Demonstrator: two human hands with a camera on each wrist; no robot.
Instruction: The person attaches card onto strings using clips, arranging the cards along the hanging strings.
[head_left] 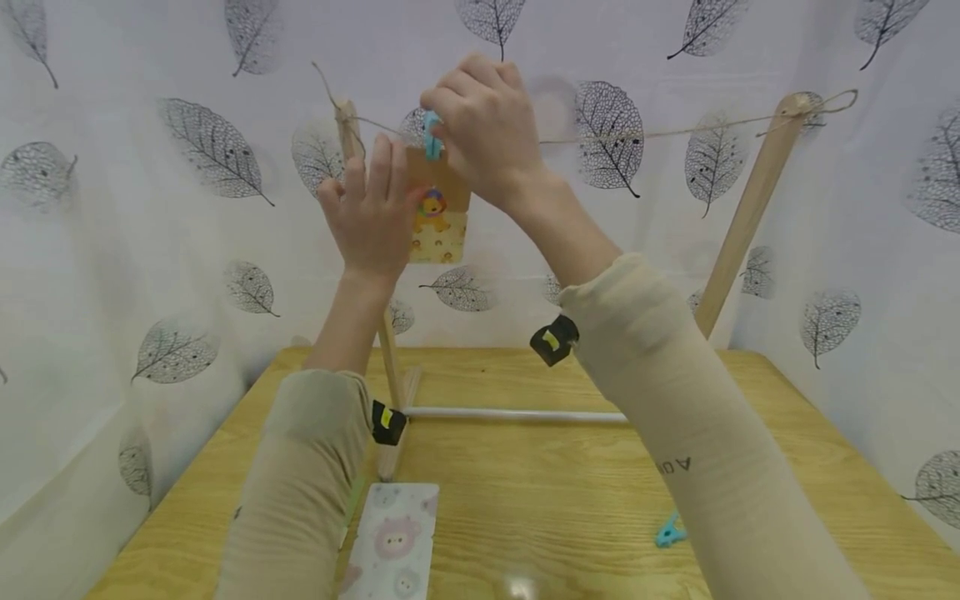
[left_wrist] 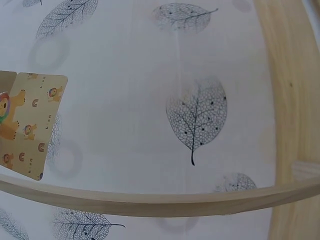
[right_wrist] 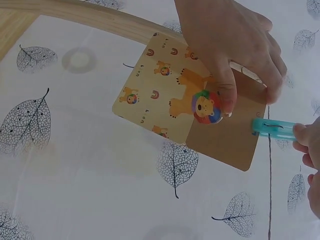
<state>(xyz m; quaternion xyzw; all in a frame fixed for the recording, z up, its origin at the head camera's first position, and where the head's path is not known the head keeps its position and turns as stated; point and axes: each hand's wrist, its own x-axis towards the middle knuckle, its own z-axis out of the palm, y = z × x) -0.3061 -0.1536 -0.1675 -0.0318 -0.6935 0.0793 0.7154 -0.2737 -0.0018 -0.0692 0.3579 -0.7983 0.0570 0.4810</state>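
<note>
A yellow-and-brown lion card (head_left: 438, 237) hangs upright at the twine (head_left: 675, 132), below its left part. My left hand (head_left: 371, 204) holds the card's left side, the thumb lying across its front near the lion picture (right_wrist: 205, 107). At the card's top edge, my right hand (head_left: 487, 125) pinches a light blue clothespin (head_left: 432, 136) by its handles. In the right wrist view, the clothespin's tip overlaps the card edge and the twine runs behind its body. The left wrist view shows only the card's lower part (left_wrist: 32, 122), with neither hand visible.
Wooden posts (head_left: 750, 208) carry the twine at both ends, with a white rod (head_left: 517, 414) low between them. A pale card with pink figures (head_left: 393, 542) lies on the wooden table (head_left: 525, 483), a green edge beside it. Another blue clothespin (head_left: 670, 531) lies near my right sleeve.
</note>
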